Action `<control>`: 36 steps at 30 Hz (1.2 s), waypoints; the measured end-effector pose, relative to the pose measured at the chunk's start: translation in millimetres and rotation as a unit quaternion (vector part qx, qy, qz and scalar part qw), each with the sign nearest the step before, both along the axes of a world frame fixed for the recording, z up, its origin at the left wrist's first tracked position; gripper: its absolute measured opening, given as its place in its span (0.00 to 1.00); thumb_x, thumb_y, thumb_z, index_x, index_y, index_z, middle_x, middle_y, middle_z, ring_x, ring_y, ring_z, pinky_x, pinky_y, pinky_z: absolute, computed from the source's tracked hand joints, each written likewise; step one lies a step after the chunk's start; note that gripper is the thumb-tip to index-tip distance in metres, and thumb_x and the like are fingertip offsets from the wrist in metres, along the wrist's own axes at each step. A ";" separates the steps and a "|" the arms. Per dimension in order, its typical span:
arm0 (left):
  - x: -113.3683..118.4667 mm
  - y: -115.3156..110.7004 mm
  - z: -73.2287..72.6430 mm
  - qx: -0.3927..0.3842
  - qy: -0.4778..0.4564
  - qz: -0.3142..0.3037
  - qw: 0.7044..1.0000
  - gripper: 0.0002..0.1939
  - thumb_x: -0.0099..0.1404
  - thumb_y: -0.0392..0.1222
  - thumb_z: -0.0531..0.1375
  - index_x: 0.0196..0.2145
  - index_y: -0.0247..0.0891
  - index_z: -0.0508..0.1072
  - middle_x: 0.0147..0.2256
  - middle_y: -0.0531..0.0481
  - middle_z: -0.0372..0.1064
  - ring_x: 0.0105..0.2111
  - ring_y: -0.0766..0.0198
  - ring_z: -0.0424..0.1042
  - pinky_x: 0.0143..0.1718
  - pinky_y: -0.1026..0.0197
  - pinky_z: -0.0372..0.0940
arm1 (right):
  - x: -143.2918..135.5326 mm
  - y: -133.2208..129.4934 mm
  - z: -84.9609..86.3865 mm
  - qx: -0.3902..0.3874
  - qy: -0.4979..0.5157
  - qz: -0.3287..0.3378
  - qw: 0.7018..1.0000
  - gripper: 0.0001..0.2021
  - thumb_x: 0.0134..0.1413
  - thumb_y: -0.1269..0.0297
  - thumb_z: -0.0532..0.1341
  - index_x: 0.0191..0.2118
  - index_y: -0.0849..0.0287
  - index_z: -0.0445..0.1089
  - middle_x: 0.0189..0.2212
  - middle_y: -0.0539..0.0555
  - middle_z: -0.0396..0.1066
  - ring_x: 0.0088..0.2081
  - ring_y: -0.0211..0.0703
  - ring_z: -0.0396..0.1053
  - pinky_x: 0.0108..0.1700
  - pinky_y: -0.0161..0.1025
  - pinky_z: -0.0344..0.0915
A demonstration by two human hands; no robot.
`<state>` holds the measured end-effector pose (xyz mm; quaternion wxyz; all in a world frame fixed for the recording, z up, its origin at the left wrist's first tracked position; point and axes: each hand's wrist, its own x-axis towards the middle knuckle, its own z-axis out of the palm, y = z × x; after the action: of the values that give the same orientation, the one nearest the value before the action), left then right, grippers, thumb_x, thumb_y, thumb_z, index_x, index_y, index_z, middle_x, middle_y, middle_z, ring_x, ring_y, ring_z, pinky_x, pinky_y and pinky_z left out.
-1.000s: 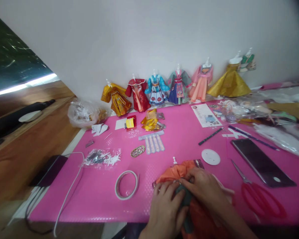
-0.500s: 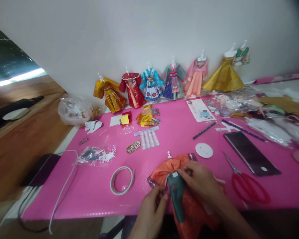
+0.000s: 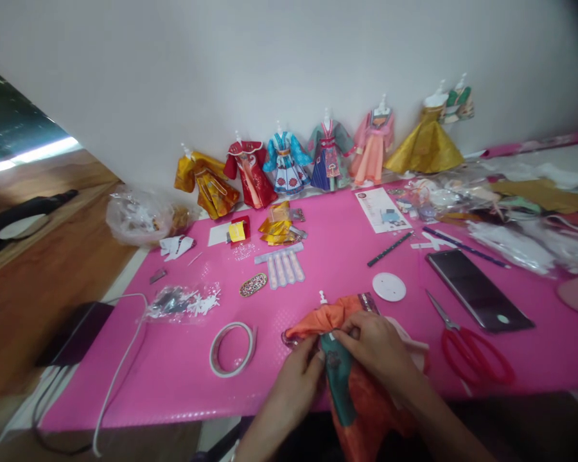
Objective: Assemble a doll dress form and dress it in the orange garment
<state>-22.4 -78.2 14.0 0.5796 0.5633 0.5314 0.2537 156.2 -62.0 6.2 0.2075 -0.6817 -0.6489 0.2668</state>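
Observation:
An orange doll dress (image 3: 334, 314) with patterned cuffs lies at the table's front edge, a white neck peg at its top. Down its front runs a green cloth panel (image 3: 338, 385) with a small white patch at its upper end. My left hand (image 3: 301, 366) pinches the panel's upper left edge, close to the left sleeve. On the other side, my right hand (image 3: 370, 337) has its fingers closed on the panel's top right corner, beside the white patch. The skirt hangs down past the table edge below both hands.
White tape roll (image 3: 232, 350) stands left of the dress. Red scissors (image 3: 469, 346), a black phone (image 3: 479, 290) and a white disc (image 3: 388, 287) lie right. Several dressed doll forms lean against the wall. Plastic bags (image 3: 510, 244) cover the back right; a cable (image 3: 125, 353) crosses the left.
My left hand has moved up and inward to the top of the green panel and closed on it. My right hand stays at the panel's top. The whole view has shifted slightly.

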 end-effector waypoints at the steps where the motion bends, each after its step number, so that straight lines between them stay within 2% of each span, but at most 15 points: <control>1: 1.0 1.0 0.2 0.001 0.007 0.001 1.000 0.18 0.65 0.42 0.55 0.51 0.35 0.73 0.48 0.39 0.75 0.54 0.47 0.69 0.57 0.47 0.60 | 0.0 -0.1 -0.4 0.000 0.001 -0.001 1.000 0.08 0.53 0.63 0.64 0.25 0.57 0.74 0.25 0.52 0.76 0.29 0.44 0.69 0.33 0.38 0.56; 7: 6.7 3.7 -0.2 0.013 0.033 0.022 0.999 0.19 0.63 0.45 0.57 0.48 0.34 0.72 0.51 0.35 0.71 0.53 0.45 0.68 0.58 0.45 0.58 | 0.1 0.3 -1.4 0.001 0.004 -0.008 1.000 0.09 0.53 0.63 0.64 0.24 0.57 0.73 0.25 0.52 0.75 0.28 0.44 0.69 0.32 0.38 0.55; 12: 8.4 -1.2 -0.6 -0.086 -0.068 0.079 0.991 0.29 0.56 0.51 0.63 0.53 0.34 0.67 0.57 0.35 0.67 0.58 0.45 0.64 0.60 0.47 0.57 | 1.1 -0.7 -2.6 0.001 0.011 -0.013 1.000 0.10 0.54 0.62 0.63 0.24 0.56 0.72 0.25 0.51 0.75 0.28 0.43 0.69 0.32 0.38 0.55; 13: 6.8 -2.8 0.9 -0.101 -0.087 0.084 0.988 0.30 0.55 0.51 0.63 0.53 0.35 0.67 0.57 0.35 0.67 0.59 0.45 0.64 0.59 0.47 0.57 | 1.2 -1.0 -2.8 0.002 0.013 -0.014 1.000 0.10 0.54 0.61 0.63 0.24 0.56 0.72 0.25 0.51 0.75 0.28 0.43 0.69 0.32 0.38 0.55; 15: 0.6 -4.9 5.0 -0.104 -0.098 0.075 0.987 0.25 0.56 0.51 0.63 0.49 0.37 0.69 0.51 0.38 0.71 0.54 0.47 0.69 0.56 0.48 0.61 | 1.0 -1.4 -3.1 0.002 0.013 -0.017 1.000 0.10 0.54 0.61 0.63 0.24 0.56 0.71 0.25 0.51 0.75 0.29 0.43 0.69 0.32 0.38 0.54; 17: -8.9 -4.0 8.6 -0.049 -0.047 0.075 0.995 0.17 0.59 0.51 0.61 0.41 0.37 0.71 0.41 0.42 0.74 0.42 0.51 0.73 0.47 0.49 0.66 | 0.5 -1.4 -2.8 0.002 0.012 -0.019 1.000 0.10 0.54 0.61 0.64 0.24 0.56 0.71 0.25 0.51 0.76 0.30 0.44 0.69 0.33 0.38 0.55; 19: -19.7 1.0 9.2 0.058 0.056 0.117 0.990 0.12 0.61 0.49 0.59 0.36 0.38 0.72 0.34 0.45 0.71 0.35 0.54 0.71 0.40 0.51 0.66 | 0.0 -1.0 -1.7 0.000 0.014 -0.017 1.000 0.10 0.54 0.62 0.64 0.23 0.56 0.72 0.26 0.51 0.76 0.30 0.44 0.70 0.33 0.38 0.55; 21: -29.1 9.2 6.3 0.169 0.146 0.167 0.960 0.13 0.59 0.47 0.60 0.40 0.38 0.72 0.37 0.45 0.69 0.36 0.52 0.69 0.40 0.50 0.65 | -0.2 -0.4 -0.1 -0.004 0.020 -0.011 1.000 0.10 0.54 0.63 0.64 0.23 0.56 0.71 0.26 0.51 0.76 0.30 0.43 0.70 0.34 0.38 0.56; 22: -32.6 14.0 4.2 0.206 0.171 0.171 0.948 0.16 0.58 0.45 0.61 0.44 0.37 0.72 0.40 0.43 0.69 0.40 0.50 0.69 0.43 0.48 0.65 | -0.2 -0.1 0.8 -0.005 0.022 -0.008 1.000 0.10 0.54 0.63 0.64 0.23 0.56 0.71 0.26 0.51 0.75 0.30 0.43 0.70 0.34 0.38 0.56; 24: -36.8 23.3 0.7 0.231 0.193 0.142 0.943 0.20 0.55 0.43 0.63 0.47 0.38 0.73 0.46 0.40 0.67 0.47 0.47 0.66 0.51 0.44 0.60 | 0.1 0.3 2.0 -0.005 0.020 -0.008 1.000 0.10 0.54 0.63 0.64 0.23 0.56 0.71 0.25 0.50 0.75 0.30 0.43 0.69 0.34 0.38 0.56; 27: -38.2 33.6 0.8 0.145 0.135 0.109 0.974 0.10 0.51 0.39 0.66 0.33 0.40 0.76 0.45 0.42 0.68 0.51 0.45 0.63 0.56 0.44 0.55 | 0.5 0.3 2.6 0.003 0.011 -0.007 1.000 0.10 0.54 0.63 0.64 0.23 0.56 0.71 0.25 0.51 0.75 0.29 0.43 0.69 0.33 0.39 0.56; 29: -38.3 37.0 3.9 0.061 0.065 0.111 0.990 0.06 0.49 0.38 0.67 0.25 0.40 0.72 0.38 0.45 0.70 0.45 0.48 0.66 0.50 0.49 0.60 | 0.5 0.3 2.5 0.007 0.009 -0.004 1.000 0.11 0.54 0.62 0.64 0.23 0.56 0.71 0.25 0.51 0.75 0.29 0.43 0.68 0.33 0.39 0.55; 31: -38.2 37.5 7.2 -0.010 0.004 0.104 0.995 0.09 0.50 0.41 0.66 0.23 0.40 0.68 0.27 0.50 0.68 0.32 0.56 0.68 0.36 0.56 0.64 | 0.2 0.4 2.6 0.005 0.006 -0.005 1.000 0.11 0.54 0.63 0.64 0.22 0.56 0.70 0.24 0.51 0.74 0.28 0.43 0.67 0.33 0.39 0.55; 33: -37.5 36.2 9.4 -0.068 -0.049 0.102 0.991 0.11 0.53 0.44 0.65 0.24 0.40 0.65 0.20 0.56 0.62 0.21 0.64 0.63 0.26 0.62 0.61 | -0.1 0.7 3.1 0.000 0.001 -0.007 1.000 0.11 0.54 0.63 0.64 0.23 0.56 0.70 0.25 0.51 0.74 0.29 0.43 0.68 0.33 0.39 0.55; 36: -34.5 34.9 12.2 -0.142 -0.123 0.114 0.976 0.12 0.55 0.47 0.63 0.27 0.39 0.64 0.22 0.56 0.63 0.21 0.68 0.64 0.25 0.64 0.63 | -0.4 1.1 4.6 -0.004 -0.008 -0.004 1.000 0.10 0.54 0.63 0.64 0.23 0.57 0.70 0.25 0.52 0.75 0.30 0.44 0.68 0.33 0.40 0.55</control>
<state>-56.9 -43.4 26.3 0.6817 0.3758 0.5474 0.3073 155.9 -60.9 10.8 0.2006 -0.6871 -0.6470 0.2629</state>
